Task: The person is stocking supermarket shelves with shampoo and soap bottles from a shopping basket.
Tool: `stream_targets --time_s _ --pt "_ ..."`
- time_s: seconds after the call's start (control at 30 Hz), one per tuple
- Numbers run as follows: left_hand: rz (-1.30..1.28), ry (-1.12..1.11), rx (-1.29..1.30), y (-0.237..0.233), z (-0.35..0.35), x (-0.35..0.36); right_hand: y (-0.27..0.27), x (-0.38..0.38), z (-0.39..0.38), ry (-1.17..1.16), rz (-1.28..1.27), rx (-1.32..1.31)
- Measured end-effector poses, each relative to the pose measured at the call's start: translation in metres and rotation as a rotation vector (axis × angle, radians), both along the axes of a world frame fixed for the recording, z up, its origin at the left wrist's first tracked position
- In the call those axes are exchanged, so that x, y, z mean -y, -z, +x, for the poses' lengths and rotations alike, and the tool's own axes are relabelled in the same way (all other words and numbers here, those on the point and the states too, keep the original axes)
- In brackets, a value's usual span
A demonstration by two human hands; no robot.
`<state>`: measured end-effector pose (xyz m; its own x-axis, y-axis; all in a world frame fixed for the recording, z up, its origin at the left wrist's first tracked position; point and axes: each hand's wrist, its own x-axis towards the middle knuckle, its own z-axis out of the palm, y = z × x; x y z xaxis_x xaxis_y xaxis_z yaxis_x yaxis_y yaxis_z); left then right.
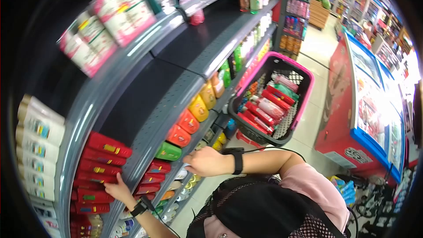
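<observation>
Left hand: the left hand (118, 189) is set against the red bottles (102, 166) with thumb and fingers partly spread; contact is seen at one bottle's near end, but whether a firm hold has been taken cannot be told.
Right hand: the fingers of the right hand (208, 162) are curled in near the shelf's front edge; whether anything is held in them cannot be told.
Red bottles: they are packed in a row at the near end of the shelf (134, 99), their ends turned toward its front edge.
Handling: in this judgement, one bottle is best gripped around its body and guided squarely across the front edge, with its neighbours steadied, since close-packed bottles could be tipped together.
Shelf room: dark board is shown from the row toward the far end; the upper shelf's lip (90, 101) is passed overhead and should be avoided by the knuckles.
Lower shelf: yellow bottles (202, 102) are lined along its front edge, where a sleeve or strap could be caught.
Basket: the pink-rimmed basket (252, 131), loaded with bottles, is stood beside the shelves.
Aisle: floor is left between basket and red freezer (337, 117).
</observation>
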<state>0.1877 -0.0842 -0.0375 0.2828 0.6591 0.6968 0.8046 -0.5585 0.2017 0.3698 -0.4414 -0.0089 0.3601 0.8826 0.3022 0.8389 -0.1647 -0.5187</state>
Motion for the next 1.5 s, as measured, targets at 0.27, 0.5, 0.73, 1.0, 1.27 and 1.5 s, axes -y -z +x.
stream_targets --time_s 0.27,0.5,0.73,1.0,1.27,1.5 --pt "-0.103 -0.028 -0.021 0.007 -0.010 -0.021 0.061 0.151 0.044 0.317 -0.267 -0.193" --pt "0.001 -0.069 0.020 -0.006 -0.011 0.013 0.125 0.270 0.169 0.717 -0.532 -0.181" --pt "-0.072 0.331 0.335 -0.039 0.025 0.133 0.187 0.339 0.309 0.969 -0.640 -0.285" --pt "-1.116 0.909 0.140 -0.015 0.194 0.319 0.272 0.343 0.365 0.853 -0.847 -0.261" --pt "-1.586 1.325 -0.059 0.033 0.374 0.442 0.253 0.339 0.375 0.854 -0.832 -0.279" --pt "-1.185 1.042 -0.505 0.135 0.483 0.490 0.184 0.375 0.373 0.806 -0.586 -0.539"
